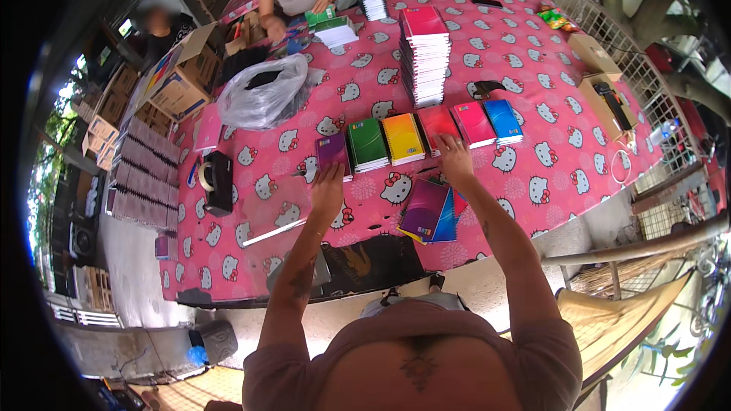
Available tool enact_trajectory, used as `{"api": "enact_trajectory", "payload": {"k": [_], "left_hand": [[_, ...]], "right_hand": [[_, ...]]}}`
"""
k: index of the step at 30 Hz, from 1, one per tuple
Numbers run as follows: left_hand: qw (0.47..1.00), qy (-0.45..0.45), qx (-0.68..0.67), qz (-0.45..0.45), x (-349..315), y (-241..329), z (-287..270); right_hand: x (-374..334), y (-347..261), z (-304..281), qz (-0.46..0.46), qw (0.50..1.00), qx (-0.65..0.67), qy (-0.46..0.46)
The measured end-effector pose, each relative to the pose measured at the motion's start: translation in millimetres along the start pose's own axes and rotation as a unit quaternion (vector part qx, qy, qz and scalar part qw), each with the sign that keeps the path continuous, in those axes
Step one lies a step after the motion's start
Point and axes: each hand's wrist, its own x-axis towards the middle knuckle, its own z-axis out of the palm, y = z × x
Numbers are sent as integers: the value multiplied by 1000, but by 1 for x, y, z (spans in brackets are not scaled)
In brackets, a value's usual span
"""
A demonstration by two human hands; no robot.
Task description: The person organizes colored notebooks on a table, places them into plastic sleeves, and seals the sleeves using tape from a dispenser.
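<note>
A row of small spiral notebooks in short stacks crosses the middle of the table: purple [330, 149], green [368, 141], yellow [402, 135], red [437, 120], pink [474, 120] and blue [503, 117]. My left hand [328, 181] rests with outstretched fingers on the near end of the purple notebook. On the lower part of the red notebook, my right hand [455, 158] lies with its fingers apart. Closer to me, a loose fanned pile holds a purple notebook [424, 209] on top, with blue and yellow ones partly covered beneath.
Behind the row rises a tall notebook stack [424, 57]. At left are a clear plastic bag [263, 91], a black tape dispenser [219, 184] and a cardboard box [179, 80]. Across the pink tablecloth [358, 221], another person handles green notebooks [335, 30]. A cardboard tray [605, 110] sits at right.
</note>
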Motion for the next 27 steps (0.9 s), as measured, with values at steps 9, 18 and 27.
{"api": "enact_trajectory", "payload": {"k": [9,18,27], "left_hand": [[956,124,-263,28,7,38,-109],[915,56,-265,300,-61,137,-21],[946,-150,-240,157,80,134,-133]], "right_hand": [[-106,-17,-42,116,912,389,66],[-159,-53,-26,454,704,530,133],[-170,-62,-4,432,741,505,96]]}}
